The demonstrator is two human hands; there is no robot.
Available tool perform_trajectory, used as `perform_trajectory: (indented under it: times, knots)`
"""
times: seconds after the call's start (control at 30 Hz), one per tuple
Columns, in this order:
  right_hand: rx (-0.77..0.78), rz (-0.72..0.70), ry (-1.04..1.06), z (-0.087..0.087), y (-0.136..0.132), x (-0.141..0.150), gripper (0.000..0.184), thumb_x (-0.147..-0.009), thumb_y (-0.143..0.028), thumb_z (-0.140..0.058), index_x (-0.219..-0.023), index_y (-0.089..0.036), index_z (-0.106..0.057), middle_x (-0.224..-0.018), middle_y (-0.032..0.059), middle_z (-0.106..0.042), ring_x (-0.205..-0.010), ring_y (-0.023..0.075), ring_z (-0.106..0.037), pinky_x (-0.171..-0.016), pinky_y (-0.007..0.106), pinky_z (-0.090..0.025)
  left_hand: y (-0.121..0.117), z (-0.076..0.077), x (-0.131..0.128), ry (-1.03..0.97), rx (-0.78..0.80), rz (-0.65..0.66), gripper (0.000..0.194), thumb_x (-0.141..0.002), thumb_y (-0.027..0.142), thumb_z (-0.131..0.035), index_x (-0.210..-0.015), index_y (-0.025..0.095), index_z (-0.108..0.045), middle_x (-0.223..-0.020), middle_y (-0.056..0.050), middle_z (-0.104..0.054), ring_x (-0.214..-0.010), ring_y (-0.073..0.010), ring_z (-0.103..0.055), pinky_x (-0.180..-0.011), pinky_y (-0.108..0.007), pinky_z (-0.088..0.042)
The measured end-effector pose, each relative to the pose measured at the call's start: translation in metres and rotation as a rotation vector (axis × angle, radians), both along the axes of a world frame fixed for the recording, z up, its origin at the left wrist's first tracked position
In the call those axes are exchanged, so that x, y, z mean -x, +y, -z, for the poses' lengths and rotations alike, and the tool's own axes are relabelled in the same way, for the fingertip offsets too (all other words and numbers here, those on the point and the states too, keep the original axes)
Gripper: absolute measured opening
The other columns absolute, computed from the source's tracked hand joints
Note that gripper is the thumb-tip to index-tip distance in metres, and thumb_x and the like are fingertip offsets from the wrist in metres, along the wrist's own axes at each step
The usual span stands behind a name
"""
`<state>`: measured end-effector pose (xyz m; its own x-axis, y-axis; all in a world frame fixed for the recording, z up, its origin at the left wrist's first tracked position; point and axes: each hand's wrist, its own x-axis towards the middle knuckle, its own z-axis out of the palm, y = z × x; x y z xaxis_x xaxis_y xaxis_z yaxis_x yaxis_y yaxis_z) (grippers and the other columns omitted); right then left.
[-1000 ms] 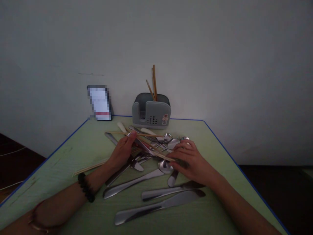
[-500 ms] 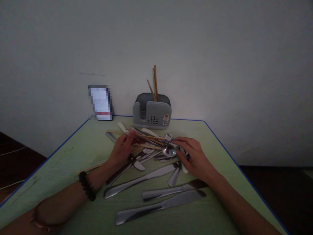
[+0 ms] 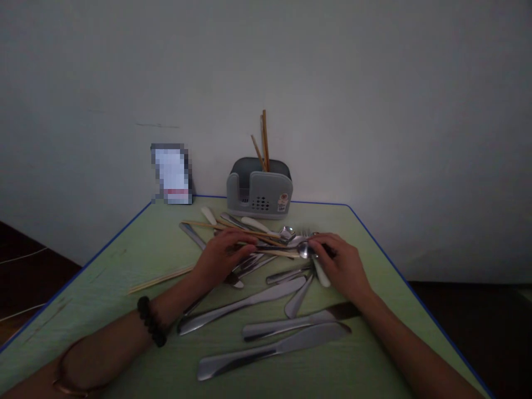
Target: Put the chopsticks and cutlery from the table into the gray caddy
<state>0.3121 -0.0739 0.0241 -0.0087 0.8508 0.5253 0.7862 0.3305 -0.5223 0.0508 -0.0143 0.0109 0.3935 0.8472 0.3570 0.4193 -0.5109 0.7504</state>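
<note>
My left hand (image 3: 224,256) rests on a heap of cutlery (image 3: 266,249) in the middle of the green table (image 3: 124,266), its fingers curled over wooden chopsticks (image 3: 266,239). My right hand (image 3: 343,265) is closed round a white-handled spoon (image 3: 316,260) at the heap's right side, and the spoon's shiny bowl shows just left of my fingers. Several long steel knives (image 3: 274,349) lie nearer me.
A grey cutlery holder (image 3: 260,188) with a few chopsticks standing in it sits at the table's far edge by the wall. A small upright card (image 3: 172,174) stands to its left. One loose chopstick (image 3: 160,279) lies left of my left wrist. The table has a blue rim.
My right hand has moved right and away from me, carrying the spoon. My left hand has shifted right and lowered its fingers onto the chopsticks.
</note>
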Motion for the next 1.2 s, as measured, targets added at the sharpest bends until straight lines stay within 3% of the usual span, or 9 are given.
perform_trajectory:
  times: [0.17,0.37,0.63,0.73,0.83,0.9,1.0,1.2]
  knots:
    - [0.074,0.222,0.174,-0.003,0.001,-0.007,0.036,-0.086,-0.048,-0.05,-0.081,-0.02,-0.072,-0.083,0.0068,-0.075,-0.076,0.0231,-0.068,-0.073,0.035,-0.052,-0.001,0.009,-0.001,0.203,-0.287,0.071,0.025,-0.089,0.028,-0.049,-0.109,0.02,-0.063,-0.114,-0.008,-0.064,-0.111,-0.0231,-0.053,-0.1,-0.043,-0.041]
    - [0.091,0.42,0.307,-0.014,0.003,-0.025,0.049,-0.081,-0.058,-0.052,-0.077,-0.014,-0.074,-0.076,0.0087,-0.075,-0.072,0.0255,-0.068,-0.068,0.034,-0.05,-0.003,0.012,-0.001,0.35,-0.239,0.089,0.026,-0.088,0.03,-0.051,-0.109,0.018,-0.059,-0.11,-0.01,-0.064,-0.104,-0.0249,-0.056,-0.093,-0.043,-0.044]
    - [0.168,0.458,0.499,-0.012,0.009,-0.05,0.043,-0.075,-0.057,-0.059,-0.073,-0.016,-0.073,-0.055,0.0046,-0.068,-0.045,0.0174,-0.058,-0.044,0.028,-0.044,-0.001,0.012,-0.001,0.366,-0.247,0.159,0.02,-0.092,0.026,-0.046,-0.093,0.02,-0.065,-0.093,-0.006,-0.065,-0.09,-0.0205,-0.056,-0.084,-0.035,-0.044]
    - [0.196,0.458,0.648,-0.005,0.012,-0.061,0.036,-0.075,-0.052,-0.061,-0.072,-0.016,-0.069,-0.057,0.0052,-0.068,-0.044,0.0179,-0.06,-0.038,0.027,-0.043,-0.001,0.013,-0.001,0.37,-0.268,0.162,0.023,-0.094,0.026,-0.042,-0.092,0.02,-0.064,-0.091,-0.006,-0.065,-0.088,-0.0201,-0.055,-0.082,-0.035,-0.044]
    - [0.229,0.456,0.706,0.0,0.015,-0.067,0.027,-0.077,-0.044,-0.06,-0.076,-0.017,-0.066,-0.063,0.0055,-0.07,-0.047,0.0187,-0.063,-0.042,0.029,-0.048,-0.001,0.012,-0.001,0.378,-0.284,0.149,0.025,-0.095,0.026,-0.039,-0.092,0.02,-0.063,-0.091,-0.006,-0.065,-0.089,-0.0202,-0.055,-0.081,-0.035,-0.043]
    - [0.246,0.445,0.662,0.001,0.016,-0.069,0.024,-0.078,-0.04,-0.057,-0.079,-0.018,-0.066,-0.065,0.0057,-0.07,-0.049,0.0194,-0.064,-0.049,0.032,-0.052,-0.002,0.011,-0.002,0.377,-0.284,0.142,0.025,-0.095,0.026,-0.039,-0.092,0.019,-0.063,-0.092,-0.006,-0.064,-0.09,-0.0206,-0.056,-0.081,-0.036,-0.043]
    - [0.204,0.432,0.38,0.004,0.017,-0.069,0.024,-0.079,-0.039,-0.055,-0.079,-0.018,-0.067,-0.072,0.0081,-0.072,-0.063,0.0226,-0.068,-0.063,0.036,-0.054,-0.004,0.008,-0.002,0.368,-0.288,0.119,0.023,-0.095,0.028,-0.041,-0.096,0.018,-0.062,-0.097,-0.007,-0.064,-0.094,-0.0212,-0.056,-0.085,-0.038,-0.043]
    - [0.172,0.28,-0.144,0.016,0.019,-0.064,0.032,-0.087,-0.031,-0.04,-0.09,-0.016,-0.069,-0.091,0.0133,-0.073,-0.084,0.0258,-0.068,-0.078,0.041,-0.051,-0.006,0.012,0.0,0.443,-0.383,-0.03,0.039,-0.094,0.038,-0.04,-0.124,0.017,-0.054,-0.13,-0.012,-0.053,-0.12,-0.0256,-0.046,-0.105,-0.045,-0.034]
